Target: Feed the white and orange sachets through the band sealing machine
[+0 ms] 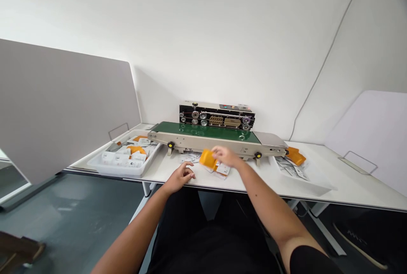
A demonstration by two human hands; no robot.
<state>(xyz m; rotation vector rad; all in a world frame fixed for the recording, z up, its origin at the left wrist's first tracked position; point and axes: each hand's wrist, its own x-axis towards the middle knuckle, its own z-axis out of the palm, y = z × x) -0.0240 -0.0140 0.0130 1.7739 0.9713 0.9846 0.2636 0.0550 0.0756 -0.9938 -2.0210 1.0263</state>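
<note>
My right hand (226, 156) pinches a small orange packet (207, 159) by its right edge, just above the table in front of the sealing machine's conveyor. Beneath it lie several white and orange packets (223, 169) in a loose pile, and more white packets (191, 157) lie partly under the conveyor frame. My left hand (180, 178) is near the table's front edge, left of the pile. Its fingers are loosely bent and apart, with nothing in them. The band sealer (217, 117) stands behind the green belt (203, 130), on which no packet shows.
On the left, a white plastic tray (119, 170) holds many white and orange packets. Another tray (314, 185) at the right has grey-white packets and orange ones (295, 155). Upright grey panels (70, 104) flank the table. A cable (329, 53) runs down the wall.
</note>
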